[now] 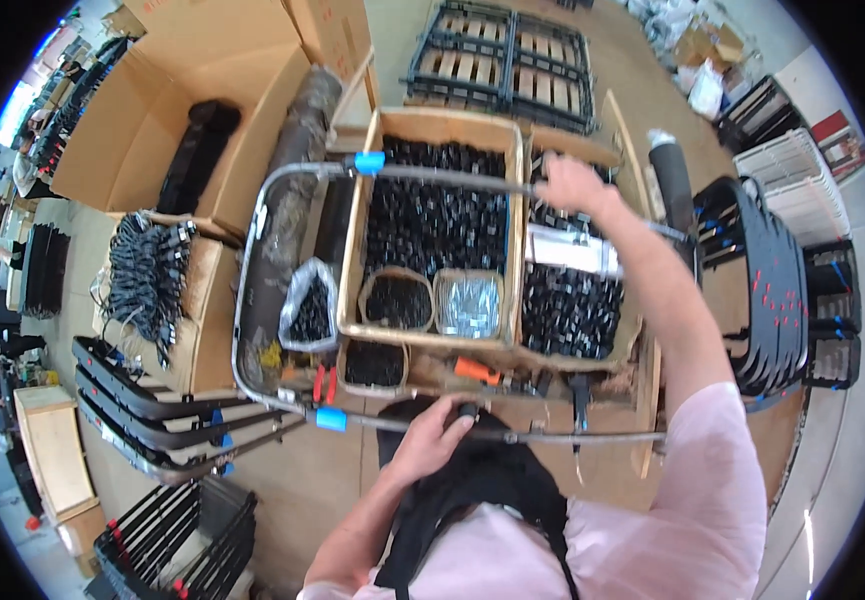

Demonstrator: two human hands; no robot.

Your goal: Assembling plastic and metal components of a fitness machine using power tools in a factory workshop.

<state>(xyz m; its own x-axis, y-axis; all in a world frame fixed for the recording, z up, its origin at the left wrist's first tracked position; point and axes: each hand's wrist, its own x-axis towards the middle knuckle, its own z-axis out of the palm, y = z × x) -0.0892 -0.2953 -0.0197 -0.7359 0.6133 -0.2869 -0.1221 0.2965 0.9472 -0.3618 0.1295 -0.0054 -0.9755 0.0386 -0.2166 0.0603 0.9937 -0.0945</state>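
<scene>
A grey metal tube frame (452,177) with rounded corners lies across the worktable, with blue tape on its far and near rails. My right hand (574,186) reaches to the far rail, above the right box of black parts, its fingers closed on the tube. At the near rail, close to my body, my left hand (427,440) is closed, thumb and forefinger around a small black part (467,410) against the tube. Beneath the frame, a cardboard box (515,230) holds many small black clips (437,200); a white strip (572,251) crosses the right box.
Red-handled pliers (324,384), an orange-handled tool (477,371) and a black tool (579,395) lie along the near edge. A clear bag (309,305) of black parts sits left. Bundled black cables (147,280), stacked curved frames (152,430) and more frames (767,290) flank the table.
</scene>
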